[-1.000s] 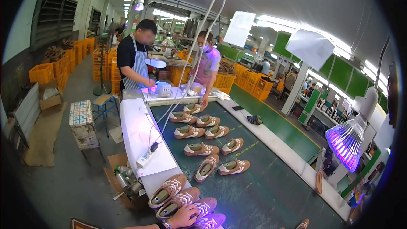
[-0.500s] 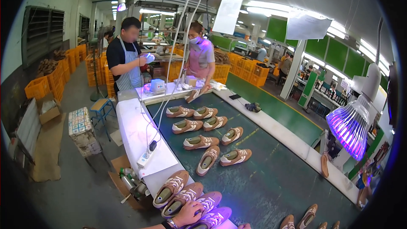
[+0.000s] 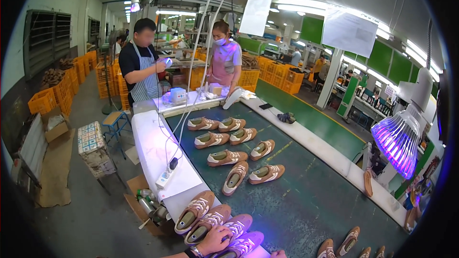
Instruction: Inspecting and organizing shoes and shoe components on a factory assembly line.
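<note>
My left hand (image 3: 214, 241), with a bracelet at the wrist, is closed over the heel opening of a brown sneaker (image 3: 237, 225) in the row at the lower edge. Its fingers curl into the shoe's collar. Beside it stand two more brown sneakers with white laces (image 3: 197, 210), and a further sneaker (image 3: 246, 243) is lit purple. Only a sliver of my right hand (image 3: 278, 254) shows at the bottom edge, near that last shoe; its fingers are hidden.
Several brown sneakers (image 3: 227, 158) stand on the dark green conveyor belt (image 3: 306, 200). A purple-lit lamp (image 3: 397, 138) hangs at right. White cables drop to a power strip (image 3: 165, 179). Two co-workers stand at the far end, one holding a shoe (image 3: 233, 98) sole outward.
The far co-worker's shoe has turned, so its pale sole now shows. My left hand stays on the same sneaker. The whole view has shifted slightly.
</note>
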The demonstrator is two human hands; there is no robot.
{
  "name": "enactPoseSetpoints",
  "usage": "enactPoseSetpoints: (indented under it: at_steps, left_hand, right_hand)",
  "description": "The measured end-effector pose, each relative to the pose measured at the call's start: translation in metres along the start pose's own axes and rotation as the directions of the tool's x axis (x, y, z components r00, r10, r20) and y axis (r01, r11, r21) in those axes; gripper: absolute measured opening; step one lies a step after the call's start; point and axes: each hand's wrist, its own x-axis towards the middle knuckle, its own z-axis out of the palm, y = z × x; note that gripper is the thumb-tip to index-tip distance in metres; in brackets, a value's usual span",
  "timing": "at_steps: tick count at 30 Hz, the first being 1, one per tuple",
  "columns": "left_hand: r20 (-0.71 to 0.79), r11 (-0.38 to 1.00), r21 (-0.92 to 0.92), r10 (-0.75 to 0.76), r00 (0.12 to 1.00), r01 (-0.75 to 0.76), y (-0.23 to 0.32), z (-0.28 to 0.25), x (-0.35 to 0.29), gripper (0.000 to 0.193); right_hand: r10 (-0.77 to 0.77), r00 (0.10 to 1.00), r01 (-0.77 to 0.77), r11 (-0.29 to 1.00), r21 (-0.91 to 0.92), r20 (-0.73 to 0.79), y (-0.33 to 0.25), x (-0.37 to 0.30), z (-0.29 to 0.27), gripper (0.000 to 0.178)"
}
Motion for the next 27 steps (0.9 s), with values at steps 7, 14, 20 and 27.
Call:
enactPoseSetpoints:
  at_steps: [7, 14, 20, 27]
  left_hand:
    - [-0.01, 1.0, 0.019, -0.016, 1.0, 0.016, 0.0, 0.003, -0.001, 0.021]
    - [-0.013, 1.0, 0.019, -0.021, 1.0, 0.021, -0.001, 0.005, -0.001, 0.022]
    - [-0.026, 1.0, 0.022, -0.003, 1.0, 0.004, -0.003, 0.005, -0.003, 0.02]
    - [0.0, 0.999, 0.028, 0.029, 1.0, -0.029, -0.002, 0.011, 0.0, 0.019]
  right_hand:
    - [0.011, 1.0, -0.012, 1.0, -0.028, -0.008, 0.001, 0.001, 0.0, 0.026]
    - [-0.015, 1.0, 0.014, 0.999, -0.035, -0.019, -0.002, 0.0, -0.004, 0.027]
    - [-0.053, 0.998, 0.053, 0.999, -0.013, -0.024, -0.002, -0.003, -0.005, 0.027]
    - [0.007, 1.0, -0.007, 1.0, 0.004, 0.015, 0.001, -0.001, -0.009, 0.029]
